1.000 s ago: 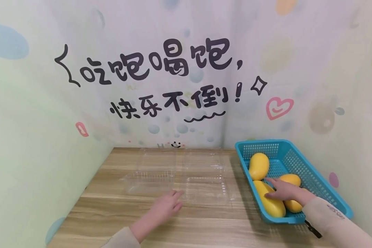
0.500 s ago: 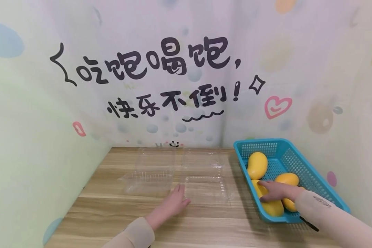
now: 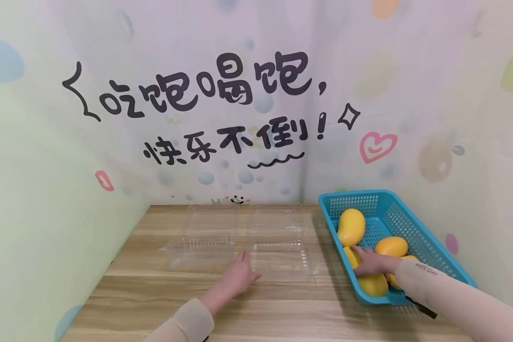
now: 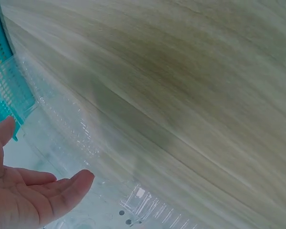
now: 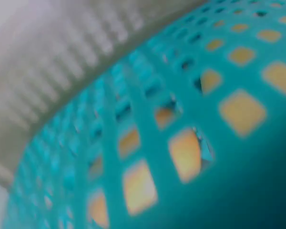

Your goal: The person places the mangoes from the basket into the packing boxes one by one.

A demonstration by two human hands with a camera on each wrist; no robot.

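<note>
My right hand (image 3: 374,262) is inside the blue plastic basket (image 3: 427,242), with thumb and fingers around the front-left mango (image 3: 373,286), partly covering it. Another mango (image 3: 352,227) lies just behind that one, and more sit to the right, partly behind the hand. In the right wrist view, the basket wall (image 5: 200,183) hides this hand; yellow shows through its holes. My left hand (image 3: 237,275) holds nothing, fingers extended and thumb apart, near two clear plastic clamshell boxes. The left box (image 3: 203,251) and right box (image 3: 280,259) stand with lids raised.
A wood-grain table (image 3: 162,294) bears the boxes and the basket. Behind it hangs a pale printed curtain (image 3: 222,28) with black lettering. More patterned sheet closes off both sides. The basket stands at the table's right side.
My right hand has lowered onto the front-left mango, its fingers closing around it. My left hand has moved slightly forward, toward the gap between the boxes. The head view has shifted slightly.
</note>
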